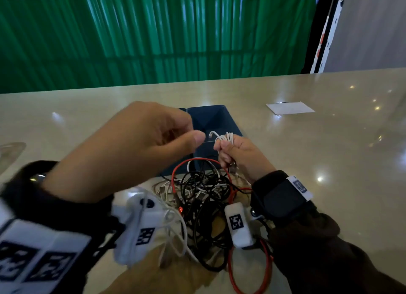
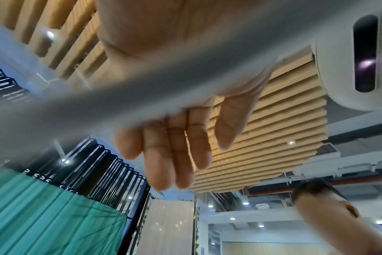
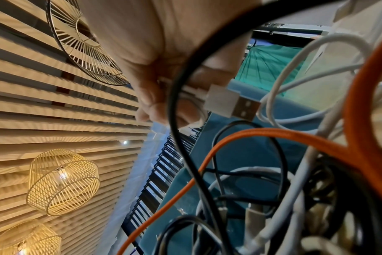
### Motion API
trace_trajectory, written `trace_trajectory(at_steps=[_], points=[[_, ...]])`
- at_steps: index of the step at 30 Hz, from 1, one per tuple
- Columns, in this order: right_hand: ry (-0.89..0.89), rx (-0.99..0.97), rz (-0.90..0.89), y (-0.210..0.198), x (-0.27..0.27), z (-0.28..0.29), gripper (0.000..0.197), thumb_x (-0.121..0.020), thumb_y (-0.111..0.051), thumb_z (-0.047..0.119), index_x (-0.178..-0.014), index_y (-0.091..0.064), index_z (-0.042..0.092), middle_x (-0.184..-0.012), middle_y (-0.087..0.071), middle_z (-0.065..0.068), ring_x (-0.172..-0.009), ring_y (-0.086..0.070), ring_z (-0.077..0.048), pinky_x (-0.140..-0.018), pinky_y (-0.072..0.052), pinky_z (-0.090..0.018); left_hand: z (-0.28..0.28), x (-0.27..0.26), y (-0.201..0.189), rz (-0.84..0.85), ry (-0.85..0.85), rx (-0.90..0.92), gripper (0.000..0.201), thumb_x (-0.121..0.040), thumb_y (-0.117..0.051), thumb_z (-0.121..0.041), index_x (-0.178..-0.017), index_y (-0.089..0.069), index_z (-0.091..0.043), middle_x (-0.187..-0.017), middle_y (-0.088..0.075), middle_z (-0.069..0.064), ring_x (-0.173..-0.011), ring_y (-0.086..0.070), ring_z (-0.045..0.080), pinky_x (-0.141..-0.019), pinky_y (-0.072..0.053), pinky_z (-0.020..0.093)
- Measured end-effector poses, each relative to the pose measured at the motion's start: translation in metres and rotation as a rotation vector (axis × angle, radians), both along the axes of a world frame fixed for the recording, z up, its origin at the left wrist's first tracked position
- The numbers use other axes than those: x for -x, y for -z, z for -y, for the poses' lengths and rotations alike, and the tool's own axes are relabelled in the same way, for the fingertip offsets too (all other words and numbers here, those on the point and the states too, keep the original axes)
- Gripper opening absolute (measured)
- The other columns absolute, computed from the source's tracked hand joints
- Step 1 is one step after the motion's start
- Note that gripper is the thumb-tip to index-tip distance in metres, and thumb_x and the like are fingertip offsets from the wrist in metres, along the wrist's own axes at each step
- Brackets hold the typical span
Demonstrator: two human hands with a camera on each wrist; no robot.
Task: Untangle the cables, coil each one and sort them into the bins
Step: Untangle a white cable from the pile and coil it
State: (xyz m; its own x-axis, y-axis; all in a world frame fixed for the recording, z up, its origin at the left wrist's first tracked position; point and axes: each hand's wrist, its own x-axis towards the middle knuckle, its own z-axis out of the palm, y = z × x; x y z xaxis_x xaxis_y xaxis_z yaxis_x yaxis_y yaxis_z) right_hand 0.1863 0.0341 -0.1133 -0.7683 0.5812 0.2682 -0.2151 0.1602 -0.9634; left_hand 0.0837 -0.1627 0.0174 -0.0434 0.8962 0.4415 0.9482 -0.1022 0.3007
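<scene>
Gleaming under ceiling lights, the smooth beige worktop (image 1: 307, 162) meets a pleated green curtain (image 1: 131, 41) beyond its far edge. Near the front edge, the right hand (image 1: 239, 155) clasps a coiled white cable (image 1: 227, 137) over a blue bin (image 1: 211, 118); the left hand (image 1: 123, 153) pinches something too thin to identify. Tangled cables (image 1: 204, 197) lie below.

L hand (image 1: 131, 153) hides the bin's (image 1: 228, 120) left part; L wrist cam (image 2: 142, 89) blurred; cable pile (image 1: 204, 205) partly behind wrist cams.
</scene>
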Motion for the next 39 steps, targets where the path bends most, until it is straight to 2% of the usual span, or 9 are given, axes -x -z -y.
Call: trace_trajectory(at_steps=[2,8,12,15,19,22,25,34,39], points=[[0.0,-0.007,0.008,-0.001,0.001,0.003,0.028,-0.101,-0.03,0.004,-0.082,-0.05,0.006,-0.045,-0.04,0.008,-0.044,-0.042,-0.007,-0.048,-0.036,-0.016,0.01,0.002,-0.014,0.013,-0.003,0.008,0.043,-0.078,-0.044,-0.062,-0.074,-0.066,-0.025,-0.064,-0.068,-0.005,-0.06,-0.065,0.014,-0.062,-0.054,0.048],[0.054,-0.045,0.024,0.0,0.001,0.001,0.029,-0.101,-0.029,0.003,-0.081,-0.05,0.007,-0.045,-0.039,0.01,-0.044,-0.04,-0.008,-0.045,-0.035,-0.019,0.013,-0.006,-0.053,0.014,0.0,-0.024,0.039,-0.083,-0.047,-0.059,-0.077,-0.068,-0.027,-0.072,-0.07,-0.016,-0.062,-0.066,0.009,-0.064,-0.056,0.045],[0.103,-0.094,0.029,0.001,0.001,-0.001,0.029,-0.101,-0.032,0.003,-0.08,-0.052,0.008,-0.048,-0.038,0.008,-0.047,-0.043,-0.011,-0.044,-0.036,-0.016,-0.013,-0.009,-0.062,-0.025,-0.027,-0.061,0.033,-0.087,-0.047,-0.046,-0.077,-0.066,-0.021,-0.067,-0.067,-0.007,-0.065,-0.064,0.005,-0.063,-0.051,0.016],[0.109,-0.072,0.016,0.003,0.003,-0.003,0.029,-0.101,-0.032,0.003,-0.08,-0.051,0.007,-0.043,-0.04,0.009,-0.043,-0.043,-0.008,-0.041,-0.034,-0.015,-0.04,-0.005,-0.049,-0.134,-0.083,-0.05,0.032,-0.091,-0.05,-0.037,-0.076,-0.065,-0.013,-0.065,-0.062,-0.006,-0.062,-0.06,0.011,-0.063,-0.05,0.028],[0.131,-0.074,-0.011,0.007,0.007,-0.004,0.03,-0.101,-0.031,0.001,-0.078,-0.05,0.008,-0.039,-0.04,0.01,-0.038,-0.039,-0.003,-0.042,-0.034,-0.017,-0.064,-0.002,-0.022,-0.24,-0.084,-0.023,0.03,-0.094,-0.053,-0.03,-0.072,-0.059,-0.01,-0.057,-0.048,-0.01,-0.054,-0.044,0.003,-0.054,-0.032,0.028],[0.139,-0.1,-0.017,0.005,0.006,-0.007,0.029,-0.101,-0.03,0.003,-0.08,-0.049,0.007,-0.04,-0.04,0.011,-0.04,-0.039,-0.005,-0.046,-0.034,-0.02,-0.07,-0.015,-0.011,-0.217,-0.053,-0.046,0.03,-0.094,-0.052,-0.03,-0.07,-0.057,-0.011,-0.06,-0.054,-0.003,-0.058,-0.049,0.012,-0.057,-0.037,0.032],[0.167,-0.101,-0.034,0.005,0.005,-0.008,0.029,-0.102,-0.029,0.003,-0.081,-0.049,0.007,-0.042,-0.039,0.011,-0.043,-0.038,-0.007,-0.048,-0.035,-0.021,-0.078,-0.029,-0.008,-0.148,-0.054,-0.146,0.03,-0.094,-0.052,-0.029,-0.074,-0.061,-0.008,-0.066,-0.062,0.005,-0.063,-0.056,0.02,-0.061,-0.043,0.034],[0.143,-0.027,-0.075,-0.006,-0.005,-0.007,0.029,-0.102,-0.031,0.005,-0.08,-0.05,0.008,-0.045,-0.037,0.01,-0.046,-0.037,-0.01,-0.044,-0.033,-0.014,-0.086,-0.013,0.056,0.252,-0.063,-0.319,0.029,-0.087,-0.047,-0.036,-0.071,-0.06,-0.016,-0.061,-0.062,0.003,-0.061,-0.06,0.019,-0.064,-0.048,0.045],[-0.04,0.103,-0.069,-0.011,-0.004,0.001,0.029,-0.101,-0.03,0.006,-0.081,-0.05,0.006,-0.046,-0.039,0.007,-0.044,-0.043,-0.009,-0.044,-0.035,-0.014,-0.097,0.017,0.078,0.651,0.096,-0.266,0.024,-0.084,-0.051,-0.035,-0.08,-0.063,-0.015,-0.075,-0.067,-0.003,-0.067,-0.061,0.011,-0.066,-0.053,0.032]])
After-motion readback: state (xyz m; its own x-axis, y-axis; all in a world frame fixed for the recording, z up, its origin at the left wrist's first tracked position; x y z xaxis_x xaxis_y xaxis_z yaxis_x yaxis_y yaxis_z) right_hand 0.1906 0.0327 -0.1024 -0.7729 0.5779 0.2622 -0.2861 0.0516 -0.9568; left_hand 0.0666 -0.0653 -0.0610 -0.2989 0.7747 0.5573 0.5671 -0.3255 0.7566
